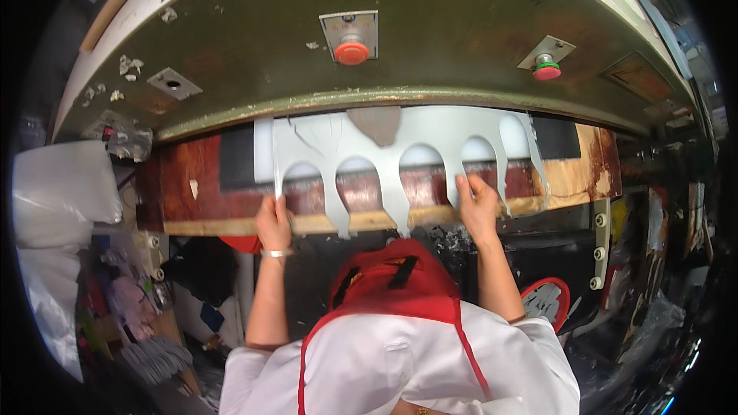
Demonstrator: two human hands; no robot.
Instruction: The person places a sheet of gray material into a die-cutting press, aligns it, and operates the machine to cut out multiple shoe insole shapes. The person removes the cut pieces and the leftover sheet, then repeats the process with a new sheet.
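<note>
A thin pale-grey sheet (pixel 430 124) with a row of arched cut-outs along its near side lies partly under the green machine. Its narrow strips hang toward me over the bed's front edge. My left hand (pixel 273 223) pinches the leftmost strip near its end. Farther right, my right hand (pixel 478 206) grips another strip between thumb and fingers. A grey-brown pointed piece (pixel 375 124) shows at the middle of the sheet's far side; I cannot tell whether it lies on top. Beneath the sheet are a white board (pixel 264 150) and a dark mat (pixel 237 157).
The worn red-brown wooden bed (pixel 184 184) runs below the machine's green beam (pixel 269 38). The beam carries a red push button (pixel 351 51) and a red-and-green one (pixel 546 69). Clear plastic sheeting (pixel 65 192) hangs at the left. A red-rimmed round object (pixel 547 303) sits below right.
</note>
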